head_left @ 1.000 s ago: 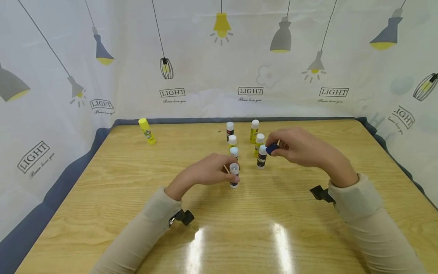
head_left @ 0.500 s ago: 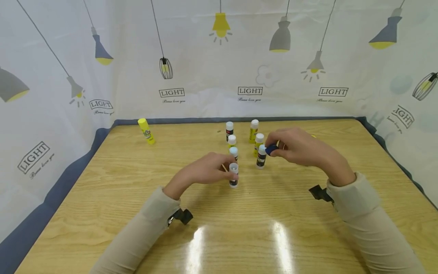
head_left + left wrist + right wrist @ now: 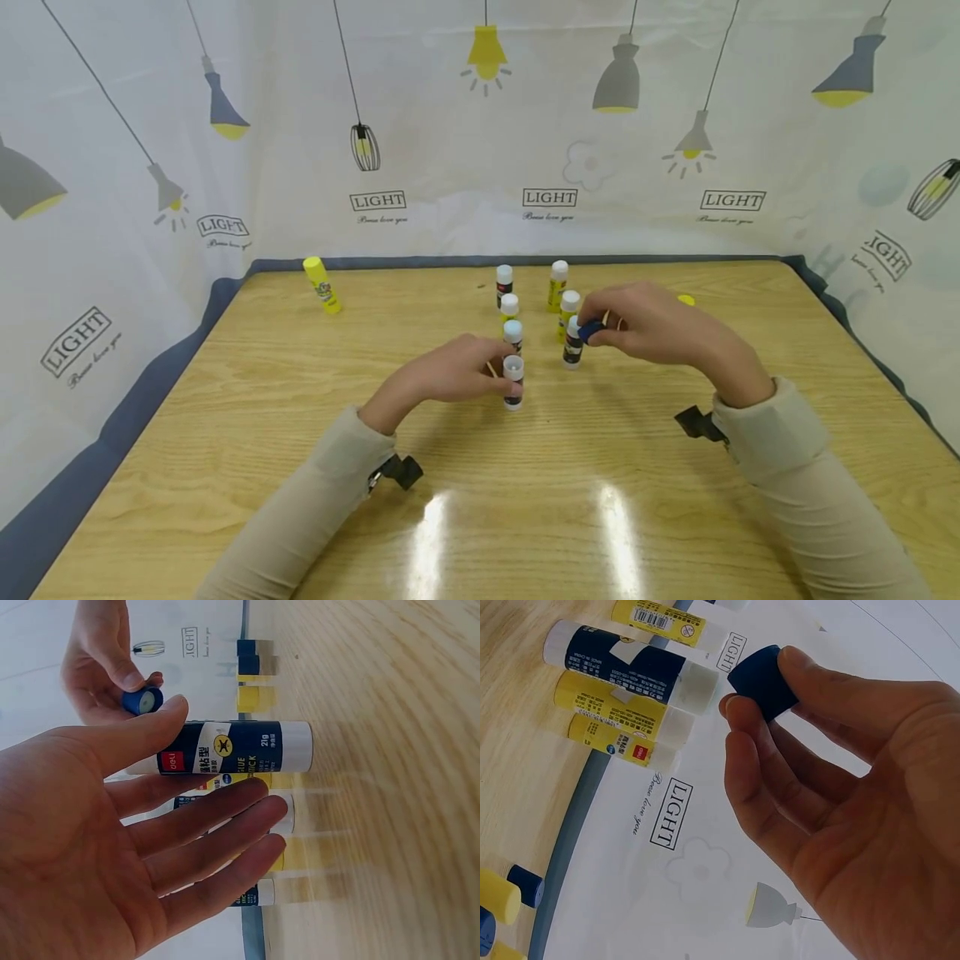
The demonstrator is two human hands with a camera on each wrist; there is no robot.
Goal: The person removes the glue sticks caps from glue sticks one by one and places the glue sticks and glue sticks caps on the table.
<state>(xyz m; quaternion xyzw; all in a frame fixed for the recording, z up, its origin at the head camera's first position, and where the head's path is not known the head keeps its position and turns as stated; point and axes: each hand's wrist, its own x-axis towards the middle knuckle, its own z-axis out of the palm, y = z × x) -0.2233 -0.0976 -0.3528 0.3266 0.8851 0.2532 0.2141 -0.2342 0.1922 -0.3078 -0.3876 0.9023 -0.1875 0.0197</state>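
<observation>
My left hand [image 3: 468, 371] pinches an uncapped navy-and-white glue stick [image 3: 513, 385] between thumb and index finger, upright at the table. In the left wrist view that glue stick [image 3: 225, 748] has a white base, while the other fingers extend past it. A dark blue cap [image 3: 591, 331] is pinched in my right hand [image 3: 648, 325], just above and beside another navy glue stick [image 3: 573, 346]. Seen from the right wrist, the cap [image 3: 763, 681] sits between thumb and fingertips, apart from the white-topped sticks.
Two rows of uncapped glue sticks, navy and yellow, stand beyond the left hand. A capped yellow glue stick [image 3: 322, 286] stands at the back left. Behind the right wrist a yellow cap [image 3: 686, 300] shows; several blue and yellow caps, one a blue cap [image 3: 526, 886], appear in the right wrist view.
My right hand has shifted very slightly left with the blue cap, and the yellow cap behind its wrist has come into sight. The left hand and its glue stick hold still.
</observation>
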